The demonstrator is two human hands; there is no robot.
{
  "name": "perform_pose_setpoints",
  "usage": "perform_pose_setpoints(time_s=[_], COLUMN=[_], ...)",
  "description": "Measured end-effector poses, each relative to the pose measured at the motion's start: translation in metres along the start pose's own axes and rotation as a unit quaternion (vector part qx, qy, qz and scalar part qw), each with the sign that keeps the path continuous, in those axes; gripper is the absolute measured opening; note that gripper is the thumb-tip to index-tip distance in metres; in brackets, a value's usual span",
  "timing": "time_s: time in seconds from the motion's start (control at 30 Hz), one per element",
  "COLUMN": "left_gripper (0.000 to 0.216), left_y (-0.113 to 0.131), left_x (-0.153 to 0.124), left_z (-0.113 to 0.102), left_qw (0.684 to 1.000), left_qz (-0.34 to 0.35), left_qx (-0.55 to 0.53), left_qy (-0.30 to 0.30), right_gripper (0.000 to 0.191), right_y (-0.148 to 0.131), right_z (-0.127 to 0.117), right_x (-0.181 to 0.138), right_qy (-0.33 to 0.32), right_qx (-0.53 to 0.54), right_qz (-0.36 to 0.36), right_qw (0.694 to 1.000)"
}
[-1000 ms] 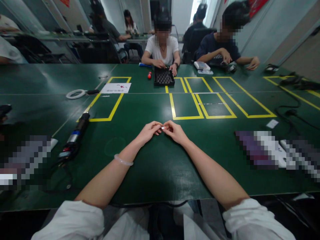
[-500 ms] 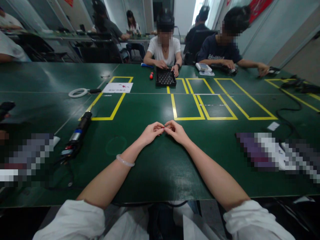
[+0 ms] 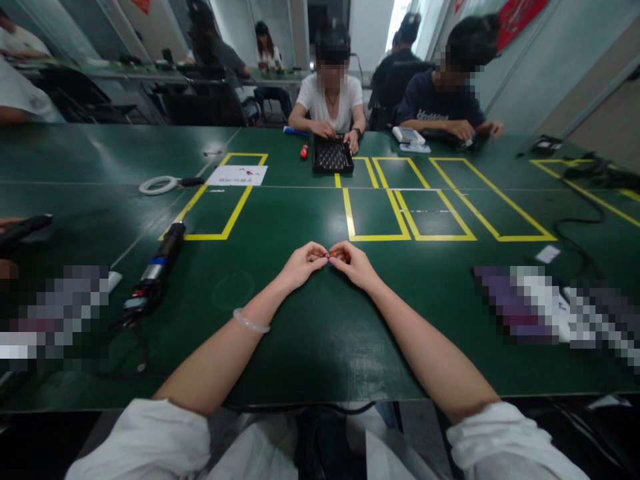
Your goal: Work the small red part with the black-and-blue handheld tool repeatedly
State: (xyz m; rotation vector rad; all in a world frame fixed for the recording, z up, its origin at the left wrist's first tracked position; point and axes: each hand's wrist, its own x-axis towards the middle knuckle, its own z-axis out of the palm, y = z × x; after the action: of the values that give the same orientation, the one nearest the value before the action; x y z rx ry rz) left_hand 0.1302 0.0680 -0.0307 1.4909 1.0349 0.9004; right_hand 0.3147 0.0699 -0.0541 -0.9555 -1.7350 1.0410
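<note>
Both of my hands meet fingertip to fingertip just above the green table, in the middle of the view. A tiny red-orange and dark piece shows between them, too small and too covered by fingers to name. My left hand, with a pale bangle on the forearm, pinches it from the left. From the right, my right hand closes its thumb and fingers on it. I cannot tell whether it is one part or two pressed together.
Yellow tape outlines mark the green table. A dark tool with a blue band lies left, near a white ring and a paper sheet. Opposite, a person works at a black tray; a red-handled tool lies beside it.
My hands stay in nearly the same place; more of the red-orange piece shows between my fingertips. The person at far right has drawn a hand back from a dark object.
</note>
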Motion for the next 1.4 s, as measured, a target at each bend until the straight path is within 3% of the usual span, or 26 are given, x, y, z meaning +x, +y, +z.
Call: perform_pose_setpoints(time_s=[0.87, 1.1, 1.4], left_gripper=[0.027, 0.032, 0.035], left_y=[-0.0042, 0.0015, 0.0000], left_x=[0.0021, -0.0008, -0.0015], left_z=[-0.0006, -0.0002, -0.0009], left_qw=[1.000, 1.000, 1.000], left_qz=[-0.014, -0.002, -0.026], left_qx=[-0.017, 0.001, 0.007], left_qy=[0.009, -0.002, -0.004], right_gripper=[0.015, 0.018, 0.029], right_y=[-0.0074, 0.0007, -0.0006], right_z=[-0.0024, -0.0029, -0.0024], right_x=[-0.0033, -0.0007, 0.0011], right_qy=[-0.010, 0.009, 0.005], right_qx=[-0.141, -0.096, 0.003], right_qz=[-0.043, -0.033, 0.047], right_qw=[0.989, 0.995, 0.999])
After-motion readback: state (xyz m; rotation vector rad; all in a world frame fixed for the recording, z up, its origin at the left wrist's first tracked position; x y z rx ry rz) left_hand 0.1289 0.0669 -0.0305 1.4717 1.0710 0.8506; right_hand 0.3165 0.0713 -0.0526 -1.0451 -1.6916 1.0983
